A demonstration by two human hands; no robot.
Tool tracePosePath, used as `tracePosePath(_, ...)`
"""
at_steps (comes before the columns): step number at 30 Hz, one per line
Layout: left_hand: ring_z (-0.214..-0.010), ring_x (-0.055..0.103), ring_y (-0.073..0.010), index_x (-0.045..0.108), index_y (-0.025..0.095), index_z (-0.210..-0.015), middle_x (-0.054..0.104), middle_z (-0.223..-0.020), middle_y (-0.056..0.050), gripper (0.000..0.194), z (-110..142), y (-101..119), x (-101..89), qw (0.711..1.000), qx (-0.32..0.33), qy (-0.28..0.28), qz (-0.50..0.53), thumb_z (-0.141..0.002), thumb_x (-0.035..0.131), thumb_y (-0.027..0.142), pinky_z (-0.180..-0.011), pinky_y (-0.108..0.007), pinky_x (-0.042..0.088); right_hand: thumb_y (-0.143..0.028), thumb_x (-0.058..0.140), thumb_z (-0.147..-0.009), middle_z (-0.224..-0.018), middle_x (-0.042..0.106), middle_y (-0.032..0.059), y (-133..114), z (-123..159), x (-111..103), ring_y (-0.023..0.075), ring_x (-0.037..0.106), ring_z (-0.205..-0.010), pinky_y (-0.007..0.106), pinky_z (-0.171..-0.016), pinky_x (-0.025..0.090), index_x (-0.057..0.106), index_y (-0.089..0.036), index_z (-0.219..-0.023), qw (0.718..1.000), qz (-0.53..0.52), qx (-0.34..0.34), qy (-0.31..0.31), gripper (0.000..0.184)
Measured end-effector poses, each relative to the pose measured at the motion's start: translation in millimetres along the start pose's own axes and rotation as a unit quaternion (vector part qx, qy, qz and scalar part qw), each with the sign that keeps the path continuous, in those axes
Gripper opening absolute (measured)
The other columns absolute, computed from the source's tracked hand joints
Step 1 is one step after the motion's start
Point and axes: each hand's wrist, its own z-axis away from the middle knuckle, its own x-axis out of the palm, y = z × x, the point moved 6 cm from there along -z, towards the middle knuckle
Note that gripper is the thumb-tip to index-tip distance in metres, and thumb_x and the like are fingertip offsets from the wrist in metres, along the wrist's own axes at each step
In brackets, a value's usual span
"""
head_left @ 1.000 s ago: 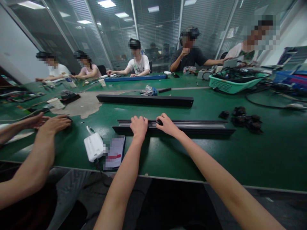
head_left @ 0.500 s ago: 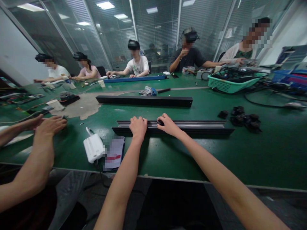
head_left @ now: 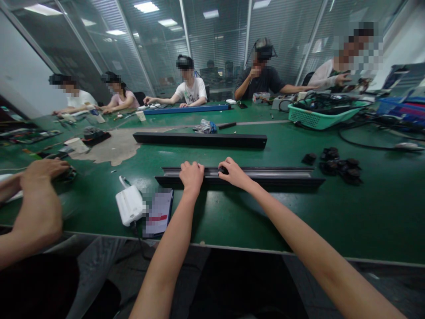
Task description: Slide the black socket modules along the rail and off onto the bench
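A long dark metal rail [head_left: 272, 175] lies across the green table [head_left: 232, 212] in front of me, its open channel facing up. My left hand [head_left: 191, 174] rests on the rail's left part with its fingers curled over the near edge. My right hand [head_left: 234, 172] sits just to the right and pinches a small black part [head_left: 222, 169] at the channel. A pile of several similar small black parts [head_left: 338, 164] lies further right, beyond the rail's end.
A second black rail [head_left: 199, 140] lies behind mine. A white charger [head_left: 129, 204] and a phone [head_left: 158, 212] sit at the near left. A co-worker's hands [head_left: 43, 170] work at the far left. A green basket of cables [head_left: 318, 116] stands back right. Several people sit opposite.
My hands have stayed on the rail. The co-worker's hands at the left have drawn back further left.
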Motion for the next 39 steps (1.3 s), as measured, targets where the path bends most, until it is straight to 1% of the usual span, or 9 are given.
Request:
tracePosePath(12,-0.112,0.053,-0.0319,0.073,0.012,-0.113,0.062,-0.111,-0.020,0.052,-1,1,2.0,1.000,0.000,-0.003,-0.006,-0.101,0.026,0.032,-0.083,-0.039,0.052,-0.024,0.061,-0.083,-0.095,0.044,0.0038,3,2,-5,0.0184,0.051,-0.091,0.035,-0.092,0.044,0.064,-0.019,-0.095,1.000,0.001,0.011,-0.006,0.014)
tracePosePath(17,-0.112,0.053,-0.0320,0.072,0.012,-0.112,0.062,-0.111,-0.019,0.052,-1,1,2.3,1.000,0.001,0.002,-0.005,-0.101,0.026,0.031,-0.082,-0.038,0.051,-0.023,0.061,-0.083,-0.095,0.044,0.0043,2,3,-10,0.0185,0.051,-0.090,0.035,-0.093,0.043,0.064,-0.017,-0.095,1.000,0.006,0.007,-0.013,0.014)
tracePosePath(22,-0.112,0.054,-0.0320,0.072,0.011,-0.112,0.063,-0.110,-0.019,0.051,-1,1,2.0,1.000,0.001,0.000,-0.006,-0.101,0.027,0.031,-0.083,-0.038,0.051,-0.023,0.062,-0.083,-0.095,0.044,0.0040,5,7,-14,0.0183,0.051,-0.090,0.035,-0.092,0.043,0.064,-0.017,-0.096,1.000,0.007,0.014,-0.013,0.014)
tracePosePath(33,-0.111,0.054,-0.0319,0.073,0.012,-0.111,0.063,-0.110,-0.019,0.051,-1,0,2.7,1.000,-0.002,0.003,-0.002,-0.101,0.026,0.032,-0.082,-0.038,0.051,-0.027,0.060,-0.085,-0.095,0.045,0.0047,10,13,-21,0.0193,0.052,-0.091,0.037,-0.092,0.044,0.064,-0.019,-0.099,1.000,0.011,0.001,-0.009,0.017)
tracePosePath(39,-0.110,0.054,-0.0317,0.073,0.012,-0.111,0.063,-0.110,-0.019,0.052,-1,0,3.2,1.000,0.000,0.004,-0.005,-0.101,0.026,0.032,-0.081,-0.038,0.052,-0.027,0.059,-0.086,-0.095,0.045,0.0046,11,13,-22,0.0188,0.052,-0.090,0.036,-0.091,0.044,0.064,-0.019,-0.099,1.000,0.015,-0.001,-0.019,0.016)
